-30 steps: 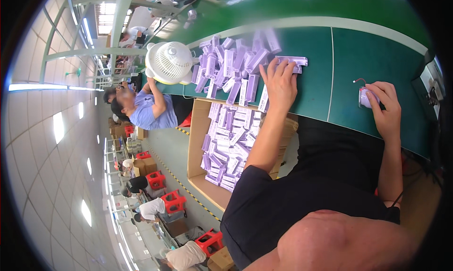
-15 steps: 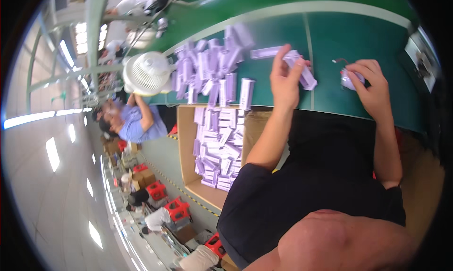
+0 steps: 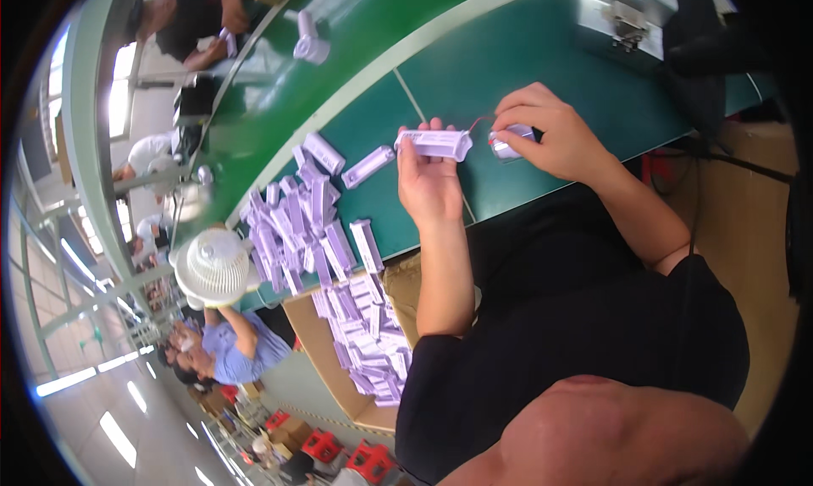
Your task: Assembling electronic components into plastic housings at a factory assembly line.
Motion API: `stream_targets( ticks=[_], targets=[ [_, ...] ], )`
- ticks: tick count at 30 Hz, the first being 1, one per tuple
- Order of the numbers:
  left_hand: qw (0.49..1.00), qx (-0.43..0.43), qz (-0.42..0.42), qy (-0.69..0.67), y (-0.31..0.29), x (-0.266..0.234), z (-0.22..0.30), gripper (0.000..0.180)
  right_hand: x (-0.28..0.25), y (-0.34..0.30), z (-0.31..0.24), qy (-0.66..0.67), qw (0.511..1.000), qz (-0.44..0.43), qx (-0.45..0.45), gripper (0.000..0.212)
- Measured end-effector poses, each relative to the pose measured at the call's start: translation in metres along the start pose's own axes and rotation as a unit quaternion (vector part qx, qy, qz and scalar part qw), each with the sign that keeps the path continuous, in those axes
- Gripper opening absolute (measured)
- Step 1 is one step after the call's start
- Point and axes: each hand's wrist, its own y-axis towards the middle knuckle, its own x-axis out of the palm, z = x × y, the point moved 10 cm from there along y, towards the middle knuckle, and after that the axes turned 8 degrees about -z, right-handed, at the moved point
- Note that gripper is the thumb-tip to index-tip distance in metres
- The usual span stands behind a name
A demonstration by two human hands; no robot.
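Observation:
My left hand (image 3: 430, 190) is palm up, its thumb and fingers closed round a long lavender plastic case (image 3: 436, 142) with printing along its side. The case lies crosswise over the fingers. To the right, my right hand (image 3: 555, 135) pinches a small shiny lavender, wrapped piece (image 3: 511, 144). A thin red wire (image 3: 479, 120) runs from that piece toward the end of the case; the far tip of the wire is hard to make out. My right fingers partly hide the small piece. The two held things are apart, above the green tabletop (image 3: 474, 54).
Left of my hands lies a heap of similar lavender cases (image 3: 301, 223), with one single case (image 3: 368, 167) nearer. Below the table edge, a cardboard box (image 3: 318, 350) holds many more. A white fan (image 3: 213, 266) stands beyond the heap. A metal fixture (image 3: 627, 24) sits at the far right.
The view has turned, shifting the heap and box down and left. My left hand has turned palm up, and the case now lies level, its end closer to the small piece in my right hand.

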Motion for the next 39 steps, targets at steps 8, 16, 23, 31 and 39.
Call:
stream_targets(
  ticks=[8,16,23,31,39],
  targets=[
    [0.996,0.019,-0.07,0.041,-0.009,-0.027,0.002,0.049,0.025,-0.021,0.009,0.037,0.994,0.008,-0.105,0.006],
    [0.99,0.073,-0.074,0.098,-0.021,0.004,0.004,0.053,0.019,-0.019,0.003,0.021,0.998,-0.042,-0.037,0.016],
    [0.986,0.082,-0.061,0.129,-0.021,0.009,0.016,0.058,0.019,-0.009,0.001,0.009,0.997,-0.036,-0.062,0.011],
    [0.989,0.066,-0.105,0.079,-0.008,-0.031,0.009,0.053,0.034,-0.005,0.007,-0.041,0.991,-0.12,-0.036,0.014],
    [0.987,0.081,-0.092,0.1,-0.033,-0.014,0.014,0.049,0.035,-0.009,0.001,-0.009,0.989,-0.136,-0.047,0.013]
  ],
)
